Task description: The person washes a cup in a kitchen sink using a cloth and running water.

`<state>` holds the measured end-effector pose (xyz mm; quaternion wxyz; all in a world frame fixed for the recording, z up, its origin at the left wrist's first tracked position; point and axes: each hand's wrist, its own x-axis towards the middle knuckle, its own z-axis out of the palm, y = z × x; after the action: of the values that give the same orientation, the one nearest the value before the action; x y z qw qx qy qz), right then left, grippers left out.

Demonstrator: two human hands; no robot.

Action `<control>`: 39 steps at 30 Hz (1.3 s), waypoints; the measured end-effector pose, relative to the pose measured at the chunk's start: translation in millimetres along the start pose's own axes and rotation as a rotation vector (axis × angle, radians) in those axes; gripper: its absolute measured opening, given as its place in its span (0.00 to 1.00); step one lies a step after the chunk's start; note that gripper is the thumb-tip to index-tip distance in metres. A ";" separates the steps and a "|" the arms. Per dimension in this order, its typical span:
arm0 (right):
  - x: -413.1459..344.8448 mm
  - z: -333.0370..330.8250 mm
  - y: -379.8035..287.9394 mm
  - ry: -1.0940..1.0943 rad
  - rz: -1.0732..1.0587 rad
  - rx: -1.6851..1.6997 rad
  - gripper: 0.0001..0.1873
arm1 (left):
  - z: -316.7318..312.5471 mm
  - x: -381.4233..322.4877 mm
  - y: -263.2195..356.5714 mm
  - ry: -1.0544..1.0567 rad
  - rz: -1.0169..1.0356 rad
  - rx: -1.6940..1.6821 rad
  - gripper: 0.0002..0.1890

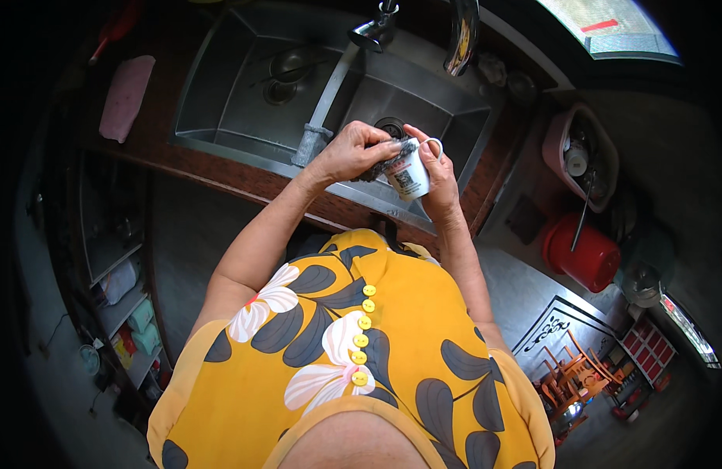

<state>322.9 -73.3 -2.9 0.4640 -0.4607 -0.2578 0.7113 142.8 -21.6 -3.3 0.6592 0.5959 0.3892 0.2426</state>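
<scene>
Over the right basin of the steel double sink (pixel 267 132), my right hand (pixel 440 173) grips a white mug (pixel 409 176) by its side near the handle. The mug is tilted and bears printing. My left hand (pixel 352 152) pinches a dark steel-wool scourer (pixel 407 148) against the mug's rim; part of the scourer hangs below the fingers. A grey cloth (pixel 311 143) lies over the sink's front edge beside my left wrist, at the lower end of a pale strip (pixel 336 88) on the divider.
Two chrome faucets (pixel 375 34) (pixel 462 41) reach over the sink. A metal bowl (pixel 289 64) sits in the left basin. A pink cloth (pixel 126 98) lies on the counter at left. At right are a pink basin (pixel 551 138) holding dishes and a red bucket (pixel 581 252).
</scene>
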 end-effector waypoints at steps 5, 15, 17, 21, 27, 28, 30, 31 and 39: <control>-4.8 -4.9 5.4 -0.197 0.235 0.318 0.25 | -8.4 -22.0 6.1 -0.147 -0.039 -0.129 0.13; 1.1 6.1 1.2 -0.018 -0.095 -0.180 0.19 | 3.6 -3.4 20.1 0.119 -0.021 0.270 0.17; 0.1 5.1 -4.7 0.001 -0.012 -0.066 0.22 | 4.0 -6.3 19.4 0.093 0.035 0.223 0.13; -4.8 -3.9 -10.5 -0.180 0.230 0.467 0.26 | -1.2 -21.5 15.5 0.000 0.126 0.085 0.11; 3.2 -3.8 8.4 -0.192 0.410 0.605 0.30 | 7.3 -22.9 8.3 0.124 0.069 0.103 0.11; 3.1 3.8 7.7 -0.004 0.446 0.409 0.33 | 7.1 -20.0 3.4 0.183 0.077 0.129 0.11; 2.9 10.9 12.1 0.175 0.283 0.214 0.34 | 9.2 -16.1 5.6 0.248 -0.016 0.131 0.11; 0.5 12.4 13.8 0.240 0.144 0.100 0.33 | 9.6 -14.5 10.1 0.259 -0.097 0.166 0.12; 8.9 -3.5 11.8 0.217 0.386 0.530 0.23 | 32.0 -7.3 10.8 0.227 0.047 0.444 0.28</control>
<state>319.7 -70.7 -17.6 0.4490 -0.4375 0.0788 0.7751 165.8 -44.5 8.3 0.4584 0.7038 0.4905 0.2321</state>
